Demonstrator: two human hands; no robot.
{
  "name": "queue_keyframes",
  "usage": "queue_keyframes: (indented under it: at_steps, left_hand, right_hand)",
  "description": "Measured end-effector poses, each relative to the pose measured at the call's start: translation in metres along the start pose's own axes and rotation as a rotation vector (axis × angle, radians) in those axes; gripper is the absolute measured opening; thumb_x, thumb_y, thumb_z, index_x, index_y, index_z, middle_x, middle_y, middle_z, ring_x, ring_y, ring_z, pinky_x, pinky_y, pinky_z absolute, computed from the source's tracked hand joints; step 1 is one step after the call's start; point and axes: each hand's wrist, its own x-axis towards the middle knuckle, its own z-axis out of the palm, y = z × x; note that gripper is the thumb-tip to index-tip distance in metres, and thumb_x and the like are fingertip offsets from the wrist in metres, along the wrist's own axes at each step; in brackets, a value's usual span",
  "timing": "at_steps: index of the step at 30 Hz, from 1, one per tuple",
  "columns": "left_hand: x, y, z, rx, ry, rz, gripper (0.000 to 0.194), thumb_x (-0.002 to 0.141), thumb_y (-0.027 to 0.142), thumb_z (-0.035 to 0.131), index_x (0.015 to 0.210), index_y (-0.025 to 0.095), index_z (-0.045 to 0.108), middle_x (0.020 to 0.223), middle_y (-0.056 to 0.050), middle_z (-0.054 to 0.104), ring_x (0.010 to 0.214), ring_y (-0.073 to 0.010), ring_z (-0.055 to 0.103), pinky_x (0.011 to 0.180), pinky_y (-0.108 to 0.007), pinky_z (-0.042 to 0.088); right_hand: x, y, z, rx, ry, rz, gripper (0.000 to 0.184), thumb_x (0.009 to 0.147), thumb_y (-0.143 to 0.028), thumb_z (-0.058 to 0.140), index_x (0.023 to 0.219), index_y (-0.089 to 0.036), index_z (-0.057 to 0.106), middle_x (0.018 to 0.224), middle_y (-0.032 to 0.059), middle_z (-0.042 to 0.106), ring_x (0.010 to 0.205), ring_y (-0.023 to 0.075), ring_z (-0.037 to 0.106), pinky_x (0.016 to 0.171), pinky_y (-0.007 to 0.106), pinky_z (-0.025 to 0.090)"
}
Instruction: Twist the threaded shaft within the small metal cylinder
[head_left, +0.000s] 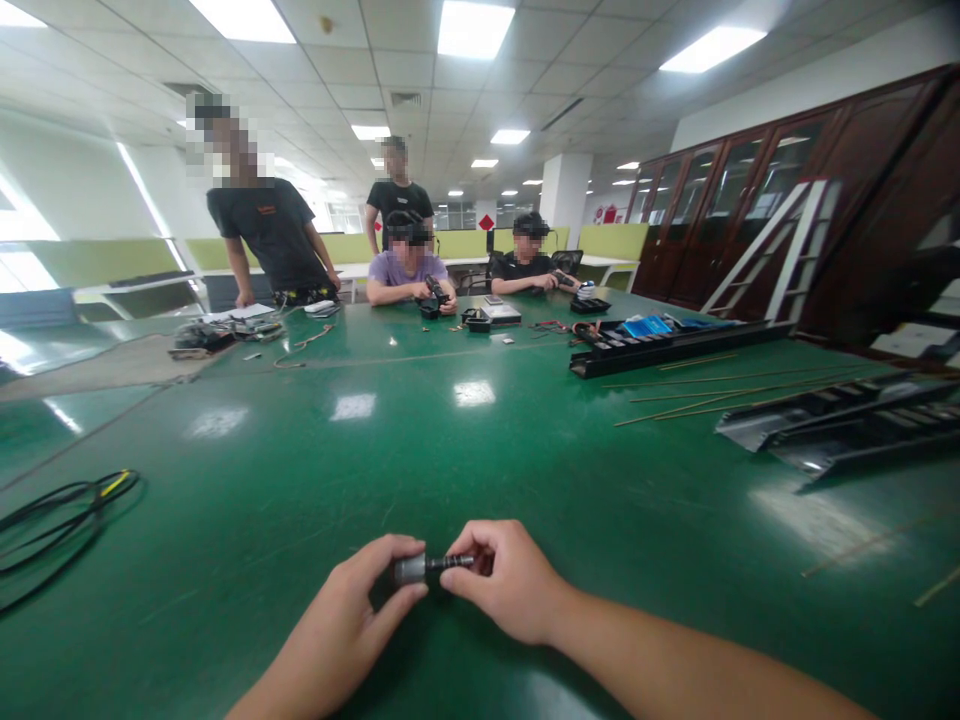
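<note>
Near the front of the green table, my left hand (373,592) pinches a short grey metal cylinder (410,569) between thumb and fingers. A thin dark shaft (450,563) with lighter rings runs from the cylinder's right end, lying nearly level. My right hand (504,582) is closed around the far end of this shaft with thumb and fingertips. The fingers partly cover that end, and I cannot tell whether the shaft and cylinder are one piece.
Coiled black cable (67,510) lies left on the green table (375,450). Black metal channels (840,425) and thin rods (697,405) lie to the right. Across the table sit two people (409,270) handling small dark parts; two others stand. A stepladder (795,240) leans by the cabinets.
</note>
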Motion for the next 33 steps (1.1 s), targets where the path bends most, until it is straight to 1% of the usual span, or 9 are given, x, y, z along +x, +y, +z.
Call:
queue_keyframes:
  at_steps: [11, 19, 26, 33]
  left_hand:
    - [0.0000, -0.0014, -0.0004, 0.011, -0.001, 0.007, 0.024, 0.094, 0.034, 0.059, 0.118, 0.030, 0.061, 0.115, -0.001, 0.069, 0.108, -0.0208, 0.065, 0.098, -0.032, 0.050]
    - [0.0017, -0.0011, -0.0020, 0.014, 0.002, 0.004, 0.025, 0.094, 0.034, 0.059, 0.118, 0.028, 0.063, 0.116, -0.003, 0.069, 0.108, -0.0218, 0.065, 0.098, -0.033, 0.051]
    - [0.0010, -0.0014, -0.0017, 0.009, 0.004, 0.009, 0.027, 0.094, 0.033, 0.058, 0.119, 0.026, 0.063, 0.117, -0.005, 0.069, 0.110, -0.0237, 0.065, 0.099, -0.036, 0.051]
    - [0.0005, -0.0010, -0.0022, 0.023, 0.013, 0.005, 0.026, 0.094, 0.034, 0.058, 0.119, 0.027, 0.063, 0.117, -0.004, 0.069, 0.110, -0.0233, 0.065, 0.099, -0.036, 0.051]
  right_hand:
    - [0.0006, -0.0010, 0.0004, 0.010, 0.008, -0.025, 0.009, 0.074, -0.021, 0.070, 0.079, -0.014, 0.070, 0.063, -0.0019, 0.060, 0.058, 0.0114, 0.050, 0.054, 0.022, 0.036]
    - [0.0015, 0.0010, -0.0007, 0.010, 0.002, -0.021, 0.008, 0.074, -0.021, 0.071, 0.080, -0.015, 0.069, 0.063, -0.0026, 0.059, 0.058, 0.0110, 0.050, 0.054, 0.022, 0.036]
    - [0.0004, -0.0003, 0.0004, 0.028, 0.003, -0.016, 0.008, 0.074, -0.019, 0.070, 0.079, -0.015, 0.068, 0.062, -0.0035, 0.057, 0.057, 0.0105, 0.048, 0.054, 0.022, 0.036]
    - [0.0005, -0.0013, -0.0008, 0.045, -0.004, -0.011, 0.007, 0.074, -0.019, 0.070, 0.079, -0.015, 0.067, 0.062, -0.0033, 0.057, 0.057, 0.0105, 0.048, 0.054, 0.021, 0.035]
